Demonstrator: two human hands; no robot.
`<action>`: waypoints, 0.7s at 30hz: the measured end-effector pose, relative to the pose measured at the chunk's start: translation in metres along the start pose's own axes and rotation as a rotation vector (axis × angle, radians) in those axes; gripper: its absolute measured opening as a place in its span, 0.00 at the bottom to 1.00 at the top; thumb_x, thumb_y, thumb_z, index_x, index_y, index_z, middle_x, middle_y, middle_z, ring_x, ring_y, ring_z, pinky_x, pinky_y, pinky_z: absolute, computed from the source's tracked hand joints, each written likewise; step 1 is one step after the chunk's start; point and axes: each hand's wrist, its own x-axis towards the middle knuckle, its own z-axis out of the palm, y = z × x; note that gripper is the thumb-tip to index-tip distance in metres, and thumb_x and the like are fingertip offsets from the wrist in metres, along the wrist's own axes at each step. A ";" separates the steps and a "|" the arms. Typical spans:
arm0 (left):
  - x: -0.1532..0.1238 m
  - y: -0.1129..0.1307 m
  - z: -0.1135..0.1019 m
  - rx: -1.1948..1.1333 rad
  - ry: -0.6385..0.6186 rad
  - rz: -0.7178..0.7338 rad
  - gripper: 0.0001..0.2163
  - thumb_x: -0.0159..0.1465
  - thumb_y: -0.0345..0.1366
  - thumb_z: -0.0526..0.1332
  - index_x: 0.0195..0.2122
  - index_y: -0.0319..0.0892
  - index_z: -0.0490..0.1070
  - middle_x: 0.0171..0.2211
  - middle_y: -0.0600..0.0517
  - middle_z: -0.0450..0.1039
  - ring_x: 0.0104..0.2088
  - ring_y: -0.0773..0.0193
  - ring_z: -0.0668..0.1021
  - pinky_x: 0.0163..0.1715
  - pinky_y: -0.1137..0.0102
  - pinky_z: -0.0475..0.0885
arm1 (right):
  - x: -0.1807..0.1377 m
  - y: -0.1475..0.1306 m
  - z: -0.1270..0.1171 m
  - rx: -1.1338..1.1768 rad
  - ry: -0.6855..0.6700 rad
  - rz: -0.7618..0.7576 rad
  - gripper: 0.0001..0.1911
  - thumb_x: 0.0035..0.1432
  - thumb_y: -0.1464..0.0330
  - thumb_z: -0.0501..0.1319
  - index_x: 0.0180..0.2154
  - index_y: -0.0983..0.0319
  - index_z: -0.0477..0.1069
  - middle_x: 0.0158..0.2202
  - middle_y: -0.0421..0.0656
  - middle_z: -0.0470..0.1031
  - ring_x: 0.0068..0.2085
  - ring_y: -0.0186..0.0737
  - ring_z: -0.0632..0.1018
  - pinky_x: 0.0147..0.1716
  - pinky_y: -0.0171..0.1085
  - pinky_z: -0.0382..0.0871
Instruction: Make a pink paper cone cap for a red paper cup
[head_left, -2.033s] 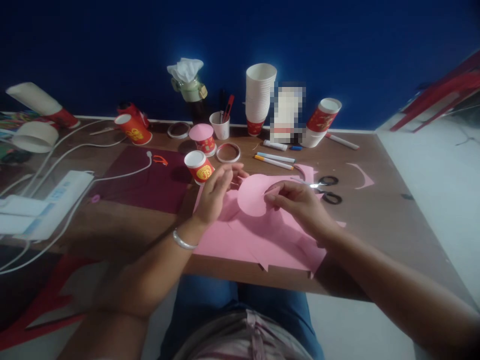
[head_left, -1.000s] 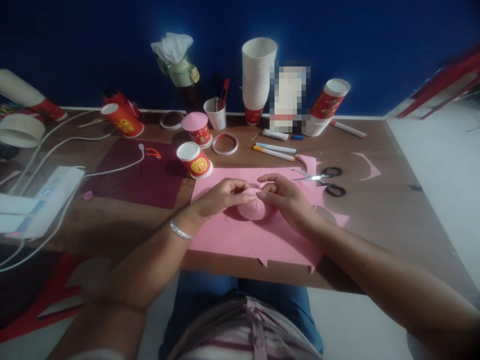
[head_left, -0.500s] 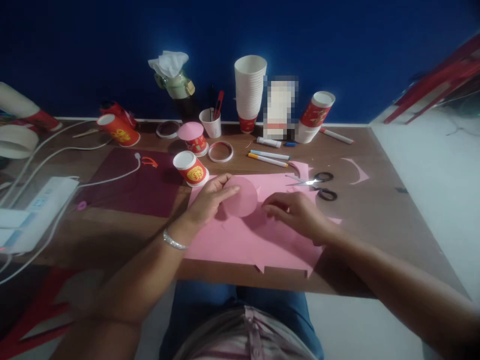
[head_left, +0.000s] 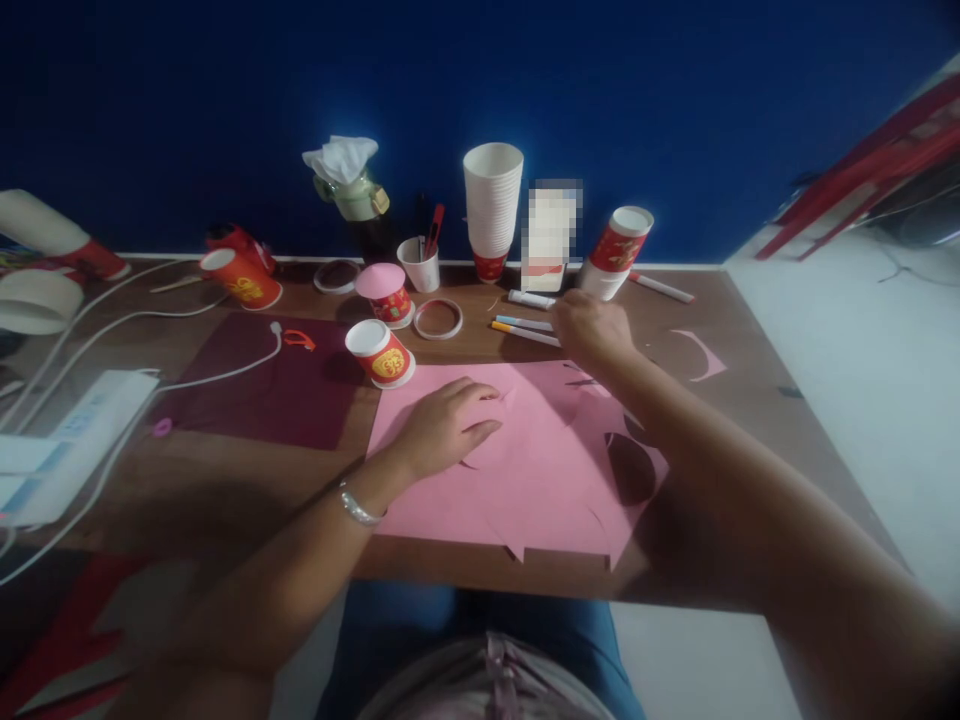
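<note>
A large sheet of pink paper [head_left: 540,480] with cut edges lies on the table before me. My left hand [head_left: 454,425] rests on it, fingers and thumb stretched apart. The small pink disc cannot be made out clearly against the sheet near that hand. Beyond the sheet, my right hand [head_left: 596,325] reaches down with curled fingers at the ends of the yellow marker [head_left: 525,332] and the blue-grey marker [head_left: 517,322]. Whatever its fingertips pinch is hidden. The scissors [head_left: 581,380] are mostly covered by my right forearm.
A red cup [head_left: 390,362] and a cup with a pink cone top [head_left: 386,300] stand behind the sheet. Further back are a tape roll [head_left: 438,320], a tall cup stack [head_left: 493,215] and a red-white cup pair [head_left: 619,255]. A power strip [head_left: 90,440] with cables lies left.
My left hand has lowered the pink disc to the sheet and spread its fingers. My right hand has moved away from the sheet's middle, forward to the markers. The view has tilted slightly up.
</note>
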 end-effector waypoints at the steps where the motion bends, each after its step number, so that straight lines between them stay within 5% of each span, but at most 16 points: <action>1: 0.001 -0.003 0.001 0.028 0.045 0.056 0.12 0.68 0.38 0.67 0.51 0.43 0.75 0.49 0.46 0.78 0.50 0.53 0.81 0.51 0.56 0.80 | 0.010 -0.002 0.001 -0.002 0.002 0.000 0.18 0.73 0.73 0.51 0.46 0.67 0.80 0.48 0.56 0.80 0.46 0.48 0.80 0.37 0.39 0.66; 8: 0.001 -0.014 0.002 -0.031 0.300 0.126 0.09 0.68 0.32 0.65 0.50 0.43 0.75 0.46 0.48 0.71 0.42 0.64 0.78 0.40 0.69 0.81 | 0.053 -0.017 0.003 0.021 -0.046 0.050 0.15 0.70 0.77 0.55 0.47 0.71 0.81 0.52 0.62 0.78 0.50 0.57 0.81 0.43 0.45 0.72; 12: 0.001 -0.006 -0.009 -0.016 0.422 0.128 0.10 0.70 0.31 0.63 0.52 0.42 0.73 0.47 0.48 0.73 0.37 0.69 0.77 0.39 0.71 0.79 | 0.024 -0.022 -0.011 0.294 0.131 -0.013 0.12 0.69 0.70 0.61 0.47 0.70 0.81 0.54 0.62 0.78 0.55 0.60 0.79 0.45 0.46 0.72; 14: 0.002 -0.001 -0.018 0.004 0.458 0.109 0.15 0.72 0.34 0.63 0.58 0.41 0.69 0.49 0.47 0.73 0.36 0.70 0.78 0.37 0.72 0.78 | 0.000 -0.023 -0.015 0.403 0.140 -0.086 0.12 0.69 0.68 0.62 0.50 0.65 0.80 0.50 0.54 0.82 0.47 0.50 0.82 0.43 0.42 0.72; 17: 0.006 0.005 -0.028 0.013 0.395 0.102 0.24 0.72 0.42 0.64 0.66 0.40 0.63 0.51 0.44 0.75 0.34 0.69 0.79 0.35 0.72 0.78 | -0.036 -0.026 -0.010 0.691 0.058 -0.223 0.11 0.67 0.64 0.65 0.46 0.63 0.81 0.37 0.46 0.83 0.35 0.40 0.82 0.35 0.37 0.73; 21: 0.009 0.012 -0.030 0.014 0.175 0.182 0.18 0.72 0.43 0.63 0.59 0.41 0.72 0.44 0.47 0.80 0.39 0.64 0.82 0.40 0.69 0.78 | -0.066 -0.035 -0.001 1.210 -0.105 -0.291 0.20 0.66 0.52 0.64 0.44 0.62 0.82 0.31 0.44 0.81 0.28 0.37 0.79 0.28 0.35 0.72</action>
